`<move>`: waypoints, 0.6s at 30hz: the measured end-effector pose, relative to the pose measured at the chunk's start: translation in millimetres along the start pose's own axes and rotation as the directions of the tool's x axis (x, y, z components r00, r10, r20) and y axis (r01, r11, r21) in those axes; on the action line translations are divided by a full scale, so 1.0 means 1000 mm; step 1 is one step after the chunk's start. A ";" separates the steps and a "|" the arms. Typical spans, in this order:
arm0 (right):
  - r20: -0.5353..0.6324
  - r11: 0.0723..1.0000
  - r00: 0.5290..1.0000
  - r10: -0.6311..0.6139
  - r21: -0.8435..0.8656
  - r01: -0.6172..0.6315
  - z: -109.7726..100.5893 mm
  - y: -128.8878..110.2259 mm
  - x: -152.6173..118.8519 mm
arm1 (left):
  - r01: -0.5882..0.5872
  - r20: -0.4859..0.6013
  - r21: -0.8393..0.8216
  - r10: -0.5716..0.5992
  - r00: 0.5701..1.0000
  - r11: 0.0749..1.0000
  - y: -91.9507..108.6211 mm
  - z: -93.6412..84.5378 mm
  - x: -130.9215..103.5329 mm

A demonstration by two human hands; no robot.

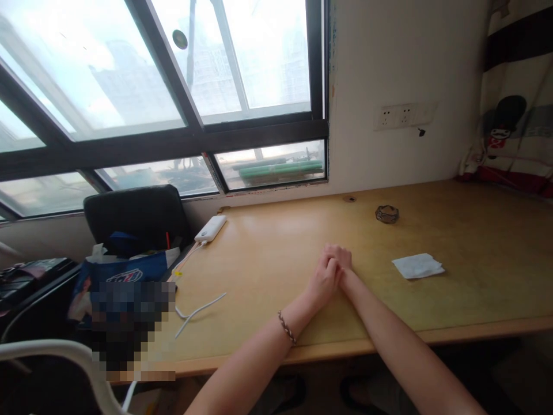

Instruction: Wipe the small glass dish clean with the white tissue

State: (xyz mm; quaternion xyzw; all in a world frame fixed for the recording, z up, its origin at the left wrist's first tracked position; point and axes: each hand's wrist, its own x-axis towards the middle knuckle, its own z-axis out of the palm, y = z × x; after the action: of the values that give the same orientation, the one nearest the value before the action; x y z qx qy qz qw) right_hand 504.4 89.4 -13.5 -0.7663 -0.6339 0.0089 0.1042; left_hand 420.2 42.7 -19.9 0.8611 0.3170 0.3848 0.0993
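Observation:
My left hand [324, 280] and my right hand [343, 262] are clasped together above the middle of the wooden table [268, 253]. The fingers of both are bent and pressed against each other; whether anything small lies between them is hidden. A braided bracelet [287, 328] circles my left wrist. Right of my hands, a folded white tissue [417, 266] lies flat on the table. Farther back stands a dark openwork ring-shaped object [386, 214], touched by neither hand.
A white power bank [211, 229] with cables is at the table's back left corner. A loose white cable [201, 312] lies near the left edge. Beyond it are a black chair [136, 213] and a blue bag [125, 274]. A patterned curtain [514, 86] hangs at the right.

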 end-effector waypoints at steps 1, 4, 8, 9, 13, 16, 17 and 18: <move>0.010 1.000 1.000 -0.016 0.011 0.016 0.000 0.000 0.000 | 0.018 -0.024 -0.015 -0.018 1.000 1.000 -0.002 -0.003 0.002; 0.005 0.999 0.999 -0.035 0.035 0.035 -0.002 0.003 -0.001 | 0.055 -0.058 -0.040 -0.058 0.997 0.998 -0.003 -0.008 0.006; 0.014 1.000 1.000 0.001 -0.004 -0.001 0.000 0.005 -0.005 | 0.088 -0.003 -0.065 -0.088 0.996 0.994 0.000 -0.005 0.000; 0.021 1.000 1.000 0.010 -0.015 -0.009 0.000 0.004 -0.005 | 0.102 0.020 -0.066 -0.101 0.995 0.993 -0.001 -0.004 -0.002; 0.027 0.998 0.998 0.051 -0.037 -0.050 0.003 -0.001 -0.007 | 0.109 0.113 -0.033 -0.105 0.988 0.994 -0.008 -0.007 -0.006; 0.012 0.999 0.999 0.037 -0.022 -0.037 0.002 -0.003 -0.008 | 0.015 0.072 -0.033 -0.013 0.997 0.999 -0.007 -0.015 -0.003; 0.008 1.000 1.000 0.019 -0.008 -0.019 0.001 -0.002 -0.009 | -0.015 0.042 -0.045 0.017 0.999 0.999 -0.005 -0.018 -0.001; 0.006 1.000 1.000 0.004 0.007 -0.004 0.001 -0.002 -0.010 | -0.037 0.015 -0.059 0.038 0.999 0.998 -0.003 -0.020 0.001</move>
State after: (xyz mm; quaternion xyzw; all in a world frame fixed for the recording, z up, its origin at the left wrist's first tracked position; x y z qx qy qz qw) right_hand 500.5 80.2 -15.3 -0.7670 -0.6328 0.0135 0.1049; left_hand 404.7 44.2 -7.0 0.8667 0.2885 0.3888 0.1201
